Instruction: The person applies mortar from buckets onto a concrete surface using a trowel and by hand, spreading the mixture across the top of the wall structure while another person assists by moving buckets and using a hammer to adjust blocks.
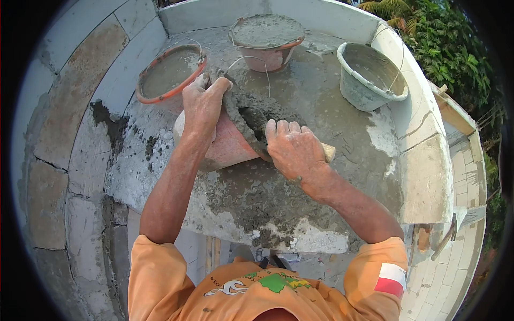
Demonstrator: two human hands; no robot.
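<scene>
A pinkish-red bucket [230, 143] coated in cement leans over on the wet slab, its mouth tipped to the right. My left hand [202, 104] is closed on its upper rim and steadies it tilted. Grey mortar clings around the inside of the mouth. In my right hand [297, 148] is a trowel [329, 153], gripped by its wooden handle, whose end pokes out past my palm. Its dark blade is partly in the bucket's mouth. Both hands are dusted with cement.
Beyond stand an orange-rimmed bucket [182, 88] and a heaped mortar bucket [267, 60], with a grey bucket [360, 97] at the right. Pale block walls [423, 176] enclose the mortar-smeared slab [316, 235]. A hammer-like tool [452, 230] hangs at the right edge, near foliage.
</scene>
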